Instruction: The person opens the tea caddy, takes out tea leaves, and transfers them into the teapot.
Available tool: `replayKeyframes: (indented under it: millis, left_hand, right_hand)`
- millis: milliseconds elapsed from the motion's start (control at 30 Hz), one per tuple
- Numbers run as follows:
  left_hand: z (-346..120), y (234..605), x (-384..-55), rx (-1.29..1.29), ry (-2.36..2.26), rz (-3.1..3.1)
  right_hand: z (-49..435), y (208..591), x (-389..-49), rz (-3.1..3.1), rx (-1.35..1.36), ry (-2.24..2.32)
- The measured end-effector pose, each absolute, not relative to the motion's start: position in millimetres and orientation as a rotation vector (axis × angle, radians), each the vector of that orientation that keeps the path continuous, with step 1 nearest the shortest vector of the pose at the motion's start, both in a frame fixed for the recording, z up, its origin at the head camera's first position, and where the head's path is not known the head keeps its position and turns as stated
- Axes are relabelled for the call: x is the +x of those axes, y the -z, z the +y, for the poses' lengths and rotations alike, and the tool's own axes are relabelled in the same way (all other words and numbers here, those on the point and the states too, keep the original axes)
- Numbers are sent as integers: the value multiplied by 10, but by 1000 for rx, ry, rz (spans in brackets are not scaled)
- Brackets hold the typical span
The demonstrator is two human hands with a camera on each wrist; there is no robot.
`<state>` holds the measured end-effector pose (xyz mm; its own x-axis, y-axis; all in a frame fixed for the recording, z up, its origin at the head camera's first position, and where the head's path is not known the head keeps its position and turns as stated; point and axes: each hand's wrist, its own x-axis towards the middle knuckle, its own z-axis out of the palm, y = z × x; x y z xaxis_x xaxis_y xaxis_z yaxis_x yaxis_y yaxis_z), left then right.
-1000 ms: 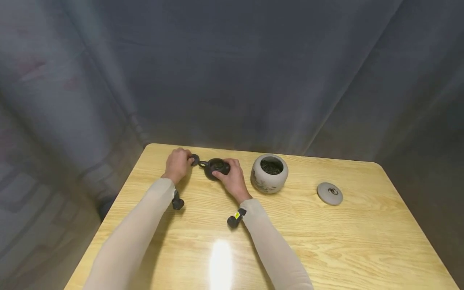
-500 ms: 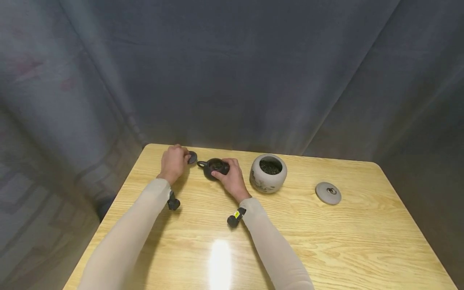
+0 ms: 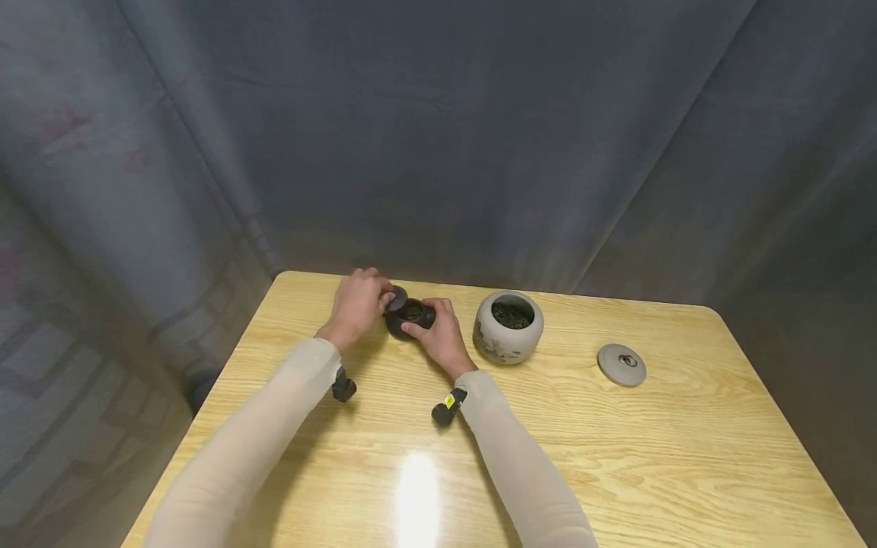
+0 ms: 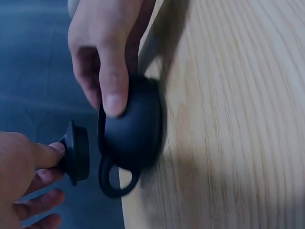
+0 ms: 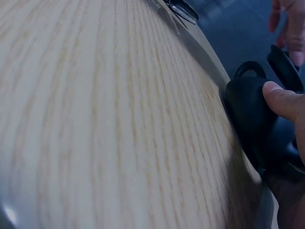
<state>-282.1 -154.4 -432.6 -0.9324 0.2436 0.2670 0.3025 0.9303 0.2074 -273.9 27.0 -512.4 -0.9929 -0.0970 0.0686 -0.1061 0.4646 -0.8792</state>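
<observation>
A small black teapot stands on the wooden table with its top uncovered; dark contents show inside. My right hand grips its body, thumb on the near side by the rim. My left hand pinches the knob of a round black lid, holding it just above the pot's handle side. In the left wrist view the lid is apart from the teapot, facing its opening, and the loop handle shows below. The right wrist view has the thumb pressed on the pot.
A pale grey jar with dark leaves inside stands open, right of my right hand. Farther right lies its grey lid with a ring handle. A shiny scoop-like thing lies near the table edge. Grey curtain hangs behind.
My left hand has lifted the black lid from left of the teapot and carried it right, over the handle. The right hand has held the pot in place.
</observation>
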Motion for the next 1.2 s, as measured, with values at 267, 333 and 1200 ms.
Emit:
replayKeyframes:
  millis: [267,333,1200]
  left_hand:
    - [-1303,4336,-2796,-495,263,-2897]
    - [-1268,4350,-2796,-501,249,-2913]
    - [-1202,4486,-2906,-450,357,-2964]
  right_hand:
    - [284,5119,-2739,-2692,213,-1594]
    - [285,5122,-2742,-2698,220,-1592]
    - [335,5124,-2780,-2700,244,-1570]
